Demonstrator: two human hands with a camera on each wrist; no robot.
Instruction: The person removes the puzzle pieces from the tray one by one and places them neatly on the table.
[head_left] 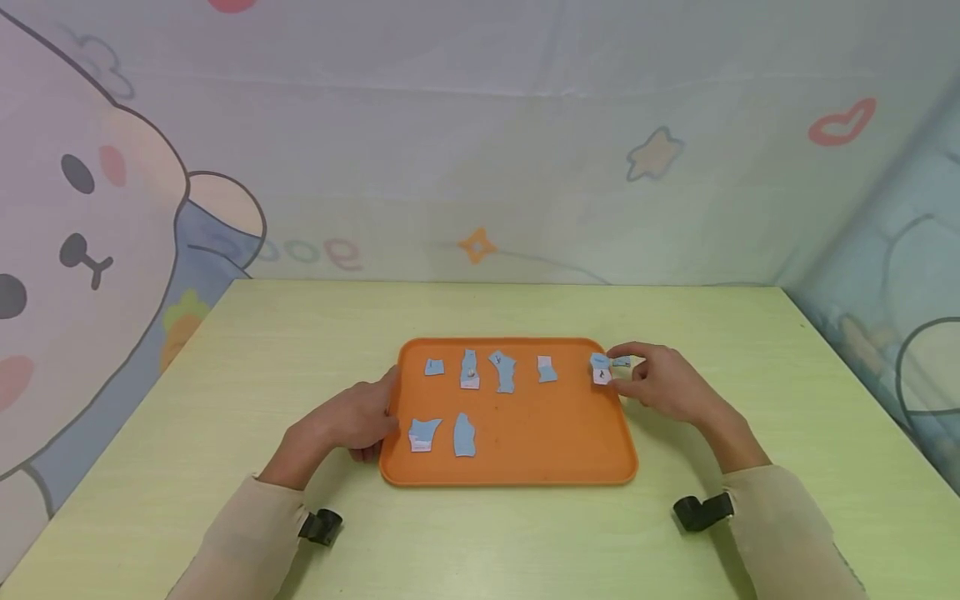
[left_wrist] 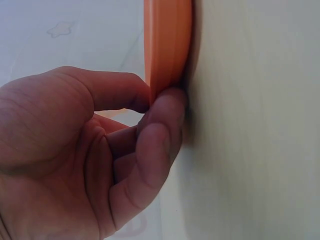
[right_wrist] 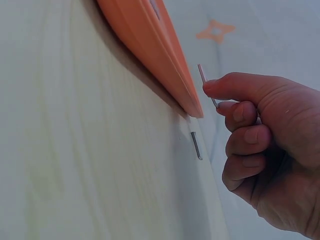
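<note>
An orange tray lies on the table, and my left hand grips its left rim. In the left wrist view, the thumb is on the tray's edge with the fingers curled underneath. My right hand is at the tray's upper right corner. It pinches a thin blue-and-white puzzle piece between thumb and fingertip; from the head this puzzle piece overlaps the tray's corner. A smaller blue piece lies on the table just outside the rim, by the right fingers.
Several blue puzzle pieces lie in the tray: a row along the back, including a Y-shaped one, and two nearer the front left, one of them narrow. Behind the pale table hangs a printed cloth.
</note>
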